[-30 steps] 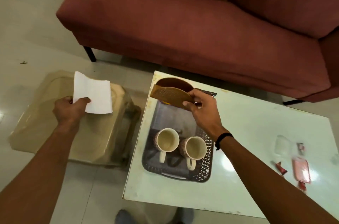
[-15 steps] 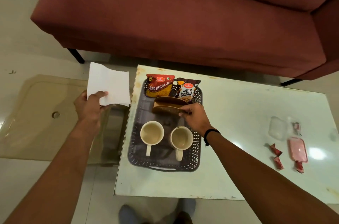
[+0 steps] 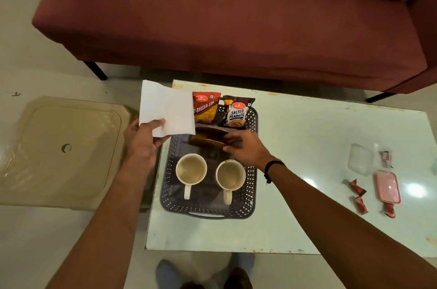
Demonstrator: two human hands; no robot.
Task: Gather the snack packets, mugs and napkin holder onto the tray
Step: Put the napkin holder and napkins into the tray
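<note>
A dark perforated tray (image 3: 251, 196) sits on the pale table (image 3: 307, 128). Two cream mugs, one left (image 3: 191, 169) and one right (image 3: 230, 174), stand in its near half, handles toward me. A red snack packet (image 3: 206, 110) and a brown peanut packet (image 3: 237, 112) lean at its far end. The brown wooden napkin holder (image 3: 208, 139) rests in the tray's middle, and my right hand (image 3: 246, 149) grips its right end. My left hand (image 3: 144, 141) holds white napkins (image 3: 166, 107) just above the tray's left far corner.
A maroon sofa (image 3: 236, 16) runs behind the table. A beige plastic stool top (image 3: 61, 149) stands on the floor at left. On the table's right lie a clear container (image 3: 360, 158), a pink lid (image 3: 387, 186) and small red wrappers (image 3: 358, 190). My feet (image 3: 205, 274) show below.
My right hand has lowered the napkin holder into the tray's middle. My left hand has carried the napkins rightward from over the stool to the tray's left edge.
</note>
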